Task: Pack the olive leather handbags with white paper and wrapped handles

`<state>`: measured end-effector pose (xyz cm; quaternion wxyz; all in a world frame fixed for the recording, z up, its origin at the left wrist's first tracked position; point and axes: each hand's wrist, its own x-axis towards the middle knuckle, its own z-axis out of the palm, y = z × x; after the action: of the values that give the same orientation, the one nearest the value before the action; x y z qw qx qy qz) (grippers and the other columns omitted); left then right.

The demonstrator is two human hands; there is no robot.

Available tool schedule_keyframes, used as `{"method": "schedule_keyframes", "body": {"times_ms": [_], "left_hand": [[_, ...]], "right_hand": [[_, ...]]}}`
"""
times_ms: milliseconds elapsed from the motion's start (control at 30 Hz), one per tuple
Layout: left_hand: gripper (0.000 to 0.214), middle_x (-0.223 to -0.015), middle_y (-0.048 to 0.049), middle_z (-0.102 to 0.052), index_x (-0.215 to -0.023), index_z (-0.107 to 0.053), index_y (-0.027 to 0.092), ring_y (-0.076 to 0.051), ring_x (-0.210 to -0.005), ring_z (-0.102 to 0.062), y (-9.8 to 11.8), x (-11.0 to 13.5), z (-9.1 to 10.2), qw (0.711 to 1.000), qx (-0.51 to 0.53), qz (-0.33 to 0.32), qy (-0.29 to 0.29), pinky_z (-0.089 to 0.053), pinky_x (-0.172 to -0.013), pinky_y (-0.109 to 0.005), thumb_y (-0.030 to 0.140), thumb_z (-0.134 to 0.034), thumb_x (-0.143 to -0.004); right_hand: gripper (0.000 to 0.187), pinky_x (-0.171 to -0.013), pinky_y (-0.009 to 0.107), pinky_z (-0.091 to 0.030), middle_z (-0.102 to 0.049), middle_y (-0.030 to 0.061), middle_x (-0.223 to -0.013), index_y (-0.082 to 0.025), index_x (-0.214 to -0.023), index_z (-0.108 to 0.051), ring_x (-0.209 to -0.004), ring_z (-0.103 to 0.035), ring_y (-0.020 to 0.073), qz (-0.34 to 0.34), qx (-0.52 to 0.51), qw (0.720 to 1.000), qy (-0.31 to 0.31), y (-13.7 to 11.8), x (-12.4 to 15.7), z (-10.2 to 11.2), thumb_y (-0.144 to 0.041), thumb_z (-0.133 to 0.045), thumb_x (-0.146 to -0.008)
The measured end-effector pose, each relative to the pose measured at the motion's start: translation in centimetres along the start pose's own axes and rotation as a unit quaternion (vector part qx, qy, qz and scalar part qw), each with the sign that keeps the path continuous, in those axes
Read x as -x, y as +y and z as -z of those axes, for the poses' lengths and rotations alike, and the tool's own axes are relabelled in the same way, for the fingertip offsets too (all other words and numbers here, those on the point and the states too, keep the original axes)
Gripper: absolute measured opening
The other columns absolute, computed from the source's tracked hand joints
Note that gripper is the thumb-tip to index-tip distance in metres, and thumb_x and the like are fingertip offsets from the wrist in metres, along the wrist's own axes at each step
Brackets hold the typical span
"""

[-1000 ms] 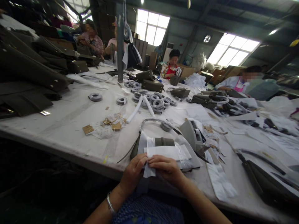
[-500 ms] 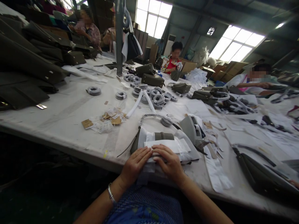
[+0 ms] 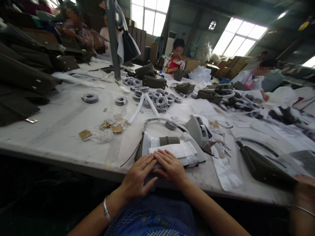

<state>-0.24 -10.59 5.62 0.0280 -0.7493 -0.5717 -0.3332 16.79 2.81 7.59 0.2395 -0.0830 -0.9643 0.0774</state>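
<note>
A dark olive handbag (image 3: 169, 141) lies at the table's near edge, partly covered by white wrapping sheets (image 3: 172, 150). My left hand (image 3: 140, 173) rests on the wrapping's near side, fingers stretched and thumb spread away. Beside it, my right hand (image 3: 170, 166) lies with its fingers extended over the same wrapping, and the fingertips of both hands meet. The bag's wrapped handle (image 3: 157, 120) arches behind it, near a wrapped coiled strap (image 3: 171, 124). Just right of the bag stands a grey tape dispenser (image 3: 197, 131).
Paper tags (image 3: 113, 126) in clear packets lie left of the bag. Farther back are several coiled straps (image 3: 159, 98) and a metal post (image 3: 113, 42). Another olive bag (image 3: 263, 164) lies right, with a co-worker's hand (image 3: 305, 186) beside it. White strips (image 3: 226, 173) hang near the edge.
My left thumb has spread away from the wrapping, and my right hand has shifted slightly left against the bag. The view has turned rightward, and a co-worker's hand and forearm show more at right.
</note>
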Motion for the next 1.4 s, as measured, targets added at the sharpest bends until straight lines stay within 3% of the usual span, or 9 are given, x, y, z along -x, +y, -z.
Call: {"method": "schedule_keyframes", "body": {"times_ms": [200, 367, 467, 600, 767, 900, 1100, 1267, 1400], "left_hand": [[0.041, -0.136, -0.0102, -0.061, -0.14, -0.05, 0.014, -0.021, -0.13, -0.054, -1.0, 0.0, -1.5, 0.994, -0.067, -0.029, 0.086, -0.05, -0.107, -0.041, 0.011, -0.044, -0.099], [0.04, -0.136, -0.0084, -0.061, -0.14, -0.05, 0.017, -0.021, -0.13, -0.053, -1.2, 0.5, -2.1, 0.991, -0.069, -0.041, 0.111, -0.051, -0.106, -0.041, 0.013, -0.044, -0.1], [0.041, -0.137, -0.0067, -0.061, -0.14, -0.051, 0.019, -0.021, -0.132, -0.052, -1.2, 0.5, -2.3, 0.989, -0.071, -0.039, 0.12, -0.05, -0.106, -0.041, 0.011, -0.044, -0.1], [0.042, -0.138, -0.0058, -0.06, -0.14, -0.051, 0.019, -0.021, -0.134, -0.05, -1.3, 0.6, -2.7, 0.989, -0.077, -0.04, 0.121, -0.049, -0.108, -0.04, 0.009, -0.04, -0.101], [0.043, -0.137, -0.005, -0.061, -0.14, -0.051, 0.02, -0.02, -0.133, -0.051, -1.5, 0.7, -2.9, 0.989, -0.078, -0.044, 0.121, -0.049, -0.108, -0.039, 0.008, -0.039, -0.101], [0.042, -0.137, -0.0051, -0.061, -0.14, -0.051, 0.018, -0.02, -0.132, -0.052, -1.5, 0.7, -2.7, 0.987, -0.094, -0.052, 0.121, -0.049, -0.107, -0.038, 0.008, -0.037, -0.101], [0.041, -0.136, -0.005, -0.061, -0.138, -0.053, 0.017, -0.021, -0.133, -0.051, -1.5, 0.7, -2.8, 0.986, -0.097, -0.058, 0.127, -0.049, -0.107, -0.04, 0.009, -0.039, -0.101], [0.042, -0.137, -0.0065, -0.06, -0.14, -0.05, 0.017, -0.022, -0.133, -0.05, -1.4, 0.7, -2.6, 0.99, -0.075, -0.047, 0.114, -0.047, -0.109, -0.041, 0.01, -0.046, -0.099], [0.044, -0.137, -0.006, -0.061, -0.141, -0.05, 0.019, -0.021, -0.132, -0.052, -1.3, 0.5, -2.3, 0.991, -0.067, -0.039, 0.106, -0.047, -0.109, -0.041, 0.007, -0.046, -0.098]], "right_hand": [[0.055, -0.114, 0.051, -0.041, -0.053, 0.0147, -0.144, -0.012, -0.15, -0.039, -0.139, -0.045, 0.0274, 0.012, 0.004, 1.0, -0.009, 0.0, 0.3, -0.3, -0.028, -0.051, -0.098], [0.057, -0.116, 0.047, -0.039, -0.056, 0.0123, -0.142, -0.016, -0.145, -0.046, -0.135, -0.049, 0.0259, -0.026, -0.093, 0.991, -0.092, -0.1, -1.3, 2.9, -0.037, -0.06, -0.094], [0.047, -0.116, 0.046, -0.038, -0.062, 0.0121, -0.135, -0.017, -0.138, -0.054, -0.13, -0.054, 0.0243, -0.078, -0.083, 0.988, -0.105, 1.5, -3.5, 4.0, -0.039, -0.057, -0.097], [0.04, -0.116, 0.053, -0.032, -0.063, 0.0161, -0.133, -0.013, -0.13, -0.06, -0.132, -0.051, 0.0301, -0.148, 0.014, 0.979, -0.138, 4.6, -6.6, 2.6, -0.036, -0.057, -0.098], [0.027, -0.117, 0.05, -0.027, -0.073, 0.01, -0.112, -0.016, -0.106, -0.07, -0.123, -0.059, 0.0242, -0.079, 0.007, 0.97, -0.232, 5.4, -9.5, 0.9, -0.035, -0.051, -0.101], [0.029, -0.117, 0.053, -0.027, -0.073, 0.0101, -0.112, -0.015, -0.101, -0.073, -0.129, -0.054, 0.0276, -0.079, 0.017, 0.968, -0.239, 4.6, -10.0, 0.3, -0.035, -0.052, -0.101], [0.031, -0.109, 0.047, -0.045, -0.065, 0.0125, -0.131, -0.014, -0.125, -0.065, -0.129, -0.055, 0.0282, -0.097, 0.029, 0.99, -0.1, 2.0, -4.9, 0.6, -0.024, -0.053, -0.098], [0.04, -0.116, 0.049, -0.039, -0.06, 0.0114, -0.138, -0.015, -0.138, -0.054, -0.138, -0.046, 0.0247, -0.01, 0.02, 1.0, 0.005, -1.5, 3.0, 1.9, -0.019, -0.052, -0.098], [0.039, -0.115, 0.046, -0.04, -0.062, 0.0079, -0.136, -0.017, -0.135, -0.056, -0.14, -0.043, 0.0223, 0.063, 0.026, 0.998, 0.015, -3.3, 6.6, 0.2, -0.009, -0.049, -0.098]]}}
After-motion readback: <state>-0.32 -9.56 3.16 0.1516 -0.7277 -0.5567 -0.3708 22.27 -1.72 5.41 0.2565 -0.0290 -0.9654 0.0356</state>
